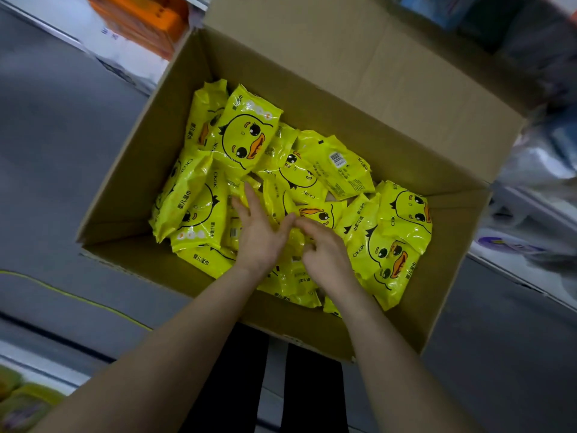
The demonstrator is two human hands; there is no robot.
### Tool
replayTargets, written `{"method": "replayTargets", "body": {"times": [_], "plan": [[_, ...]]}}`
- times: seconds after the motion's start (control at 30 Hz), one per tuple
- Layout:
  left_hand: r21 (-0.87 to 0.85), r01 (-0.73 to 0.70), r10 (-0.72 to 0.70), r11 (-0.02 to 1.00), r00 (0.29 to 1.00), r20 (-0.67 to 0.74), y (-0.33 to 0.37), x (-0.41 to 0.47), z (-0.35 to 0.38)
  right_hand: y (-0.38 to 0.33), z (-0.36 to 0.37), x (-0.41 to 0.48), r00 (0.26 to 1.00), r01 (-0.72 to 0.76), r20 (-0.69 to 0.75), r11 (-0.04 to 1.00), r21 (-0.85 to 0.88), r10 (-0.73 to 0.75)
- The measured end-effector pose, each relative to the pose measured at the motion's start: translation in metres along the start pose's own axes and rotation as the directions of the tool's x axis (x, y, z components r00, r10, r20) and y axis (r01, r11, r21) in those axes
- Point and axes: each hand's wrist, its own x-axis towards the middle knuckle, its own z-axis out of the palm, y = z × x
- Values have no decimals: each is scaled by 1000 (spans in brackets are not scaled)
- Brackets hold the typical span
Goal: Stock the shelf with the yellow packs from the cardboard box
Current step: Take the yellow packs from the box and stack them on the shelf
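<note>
stocking judged far from done: yellow packs (246, 132) are heaped in the cardboard box (343, 89), none lifted; left hand (259, 235) is laid flat on them, fingers straight; right hand (326, 254) fingers are bent over the pile, hold cannot be told.

Yellow duck-face packs (246, 132) — brown cardboard box (359, 76)

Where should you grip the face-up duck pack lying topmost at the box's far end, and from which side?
Grip the duck pack across its short width, thumb on one long edge, fingers on the other, from above. It lies face up over its neighbours in the cardboard box, so both long edges look free, and the glossy film might slip in a corner pinch.
</note>
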Motion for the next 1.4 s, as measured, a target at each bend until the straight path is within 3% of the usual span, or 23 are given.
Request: {"method": "replayTargets", "body": {"times": [0.1, 0.23, 0.43, 0.53, 0.63, 0.73, 0.83, 0.93, 1.03, 1.13, 1.2, 1.27, 1.4], "plan": [[-35, 27, -28, 999, 999, -25, -10, 4, 0, 0, -6, 9, 994, -109, 26, 986, 129, 106], [-82, 17, -18, 996, 1000, -7, -17, 17, -3, 9, -13, 27, 993, -120, 10, 982, 149, 120], [-329, 25, 13, 944, 993, 115, -22, 17, -8, 15, -23, 30, 942, -322, 192, 908, 268, 277], [-418, 12, 72, 909, 980, 184, -19, 15, -13, 18, -33, 23, 932, -344, 237, 877, 336, 275], [-410, 2, 105, 912, 966, 238, -15, 13, -13, 20, -39, 15, 950, -310, 162, 886, 346, 269], [-327, 9, 77, 945, 965, 249, -12, 10, -11, 18, -43, 9, 947, -297, -23, 903, 312, 320], [-302, 66, 9, 951, 971, 239, -11, 11, -10, 16, -44, 1, 910, -316, -192, 914, 255, 368], [-324, 85, -25, 942, 982, 186, -10, 13, -11, 17, -38, -4, 853, -422, -201, 863, 277, 482], [-237, 47, -18, 970, 992, 124, -13, 16, -13, 21, -30, -8, 872, -470, -185, 880, -63, 453], [20, 8, -10, 1000, 994, 113, -16, 16, -10, 26, -26, -6, 946, -272, -282, 863, -425, 159], [105, 16, -29, 994, 992, 120, -18, 17, -5, 25, -26, 4, 972, -107, -235, 852, -512, -19], [113, 7, -21, 994, 993, 119, -22, 18, -2, 22, -28, 20, 990, 41, -92, 833, -551, -110], [136, -28, 15, 990, 995, 95, -27, 22, 0, 21, -31, 54, 988, 149, 118, 757, -637, -95]]}}
